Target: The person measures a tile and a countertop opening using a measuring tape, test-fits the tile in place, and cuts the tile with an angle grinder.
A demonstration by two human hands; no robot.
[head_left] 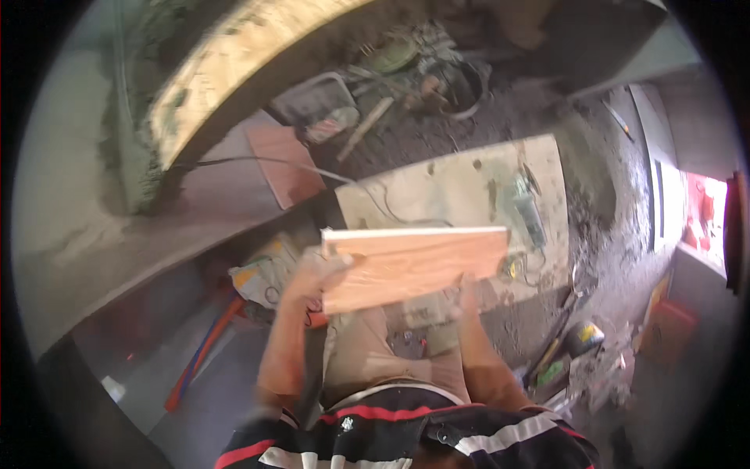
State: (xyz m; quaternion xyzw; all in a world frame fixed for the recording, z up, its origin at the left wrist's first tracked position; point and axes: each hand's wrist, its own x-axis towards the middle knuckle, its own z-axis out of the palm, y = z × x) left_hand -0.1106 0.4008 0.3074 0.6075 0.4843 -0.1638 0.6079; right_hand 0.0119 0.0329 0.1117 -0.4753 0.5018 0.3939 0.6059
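Note:
In front of my body I hold a long rectangular orange-brown tile point(414, 266) with a wood-like face and a white upper edge. My left hand point(315, 273) grips its left end, thumb over the face. The fingers of my right hand point(467, 297) close on the lower edge near the right end; some of them are hidden or blurred. Beyond the tile lies a pale board point(461, 184). On the board's right side rests an angle grinder point(529, 211), apart from my right hand.
A cable point(312, 168) runs across to the board. At the back are a bucket point(466, 90), a grey tray point(316, 102) and a wooden stick point(366, 129). Another reddish tile point(285, 164) lies on the left ledge. Bags point(266, 273) sit at left, rubble point(601, 379) at right.

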